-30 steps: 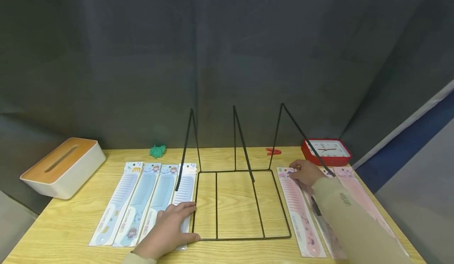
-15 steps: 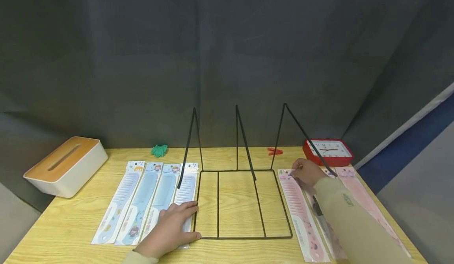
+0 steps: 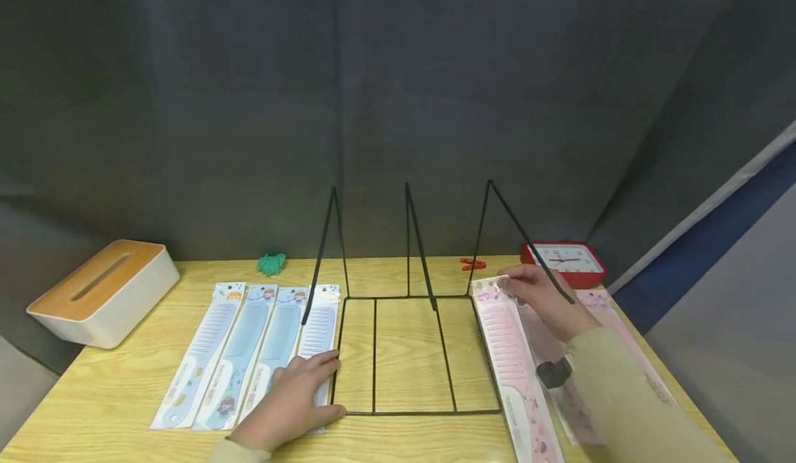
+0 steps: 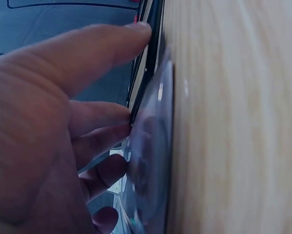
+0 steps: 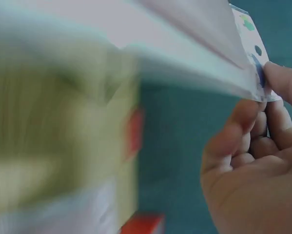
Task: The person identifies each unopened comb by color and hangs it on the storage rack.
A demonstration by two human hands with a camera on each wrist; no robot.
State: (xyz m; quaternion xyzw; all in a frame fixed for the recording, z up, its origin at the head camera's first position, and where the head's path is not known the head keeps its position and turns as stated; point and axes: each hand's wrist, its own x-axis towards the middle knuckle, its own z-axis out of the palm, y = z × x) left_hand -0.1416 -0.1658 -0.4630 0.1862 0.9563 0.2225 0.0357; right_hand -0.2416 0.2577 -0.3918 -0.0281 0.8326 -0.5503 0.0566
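Note:
My right hand (image 3: 547,300) pinches the top corner of a packaged pink comb (image 3: 506,345), its near end running down to the bottom of the head view. In the right wrist view thumb and fingers (image 5: 282,80) hold the edge of its clear wrapper. A black wire rack (image 3: 415,413) with several slanted prongs stands in the middle. My left hand (image 3: 292,397) rests at the rack's left side, fingers spread, thumb (image 4: 111,44) against the black wire. Under and beside this hand lies a packaged blue comb (image 3: 319,332), the rightmost of a row, partly covered.
More packaged blue combs (image 3: 245,352) lie left of the rack. Other pink packs (image 3: 606,318) lie under my right forearm. A tissue box (image 3: 106,294) sits far left. Along the back are a green bundle (image 3: 271,264), a red clip (image 3: 473,264) and a red clock (image 3: 566,262).
My right hand has lifted the top of the pink comb pack off the table and shifted it slightly left, toward the rack. The left hand keeps its place at the rack.

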